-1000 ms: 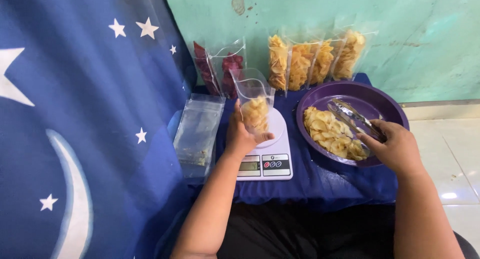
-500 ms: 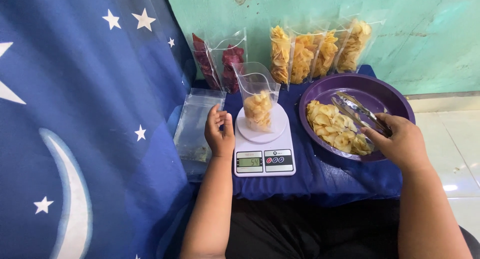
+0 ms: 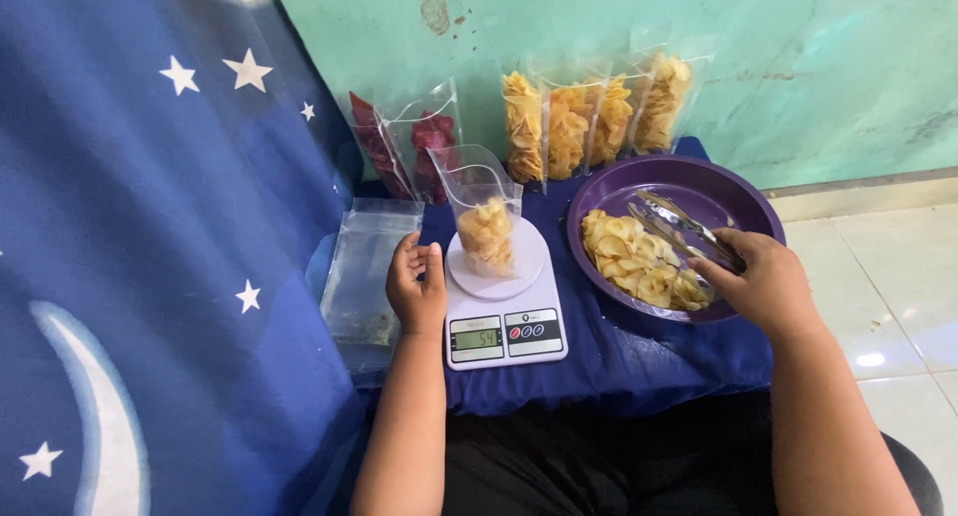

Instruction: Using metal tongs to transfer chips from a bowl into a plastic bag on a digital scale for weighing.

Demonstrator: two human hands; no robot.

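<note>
tongs (image 3: 679,227) gripped by right hand (image 3: 763,281); left hand (image 3: 417,286) empty, half-curled.

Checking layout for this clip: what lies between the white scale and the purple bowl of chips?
In the head view, only bare blue cloth separates the white scale from the purple bowl; nothing else sits in that strip.

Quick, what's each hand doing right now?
Left hand: open, empty, beside the scale.
Right hand: closed on metal tongs over the purple bowl.
</note>
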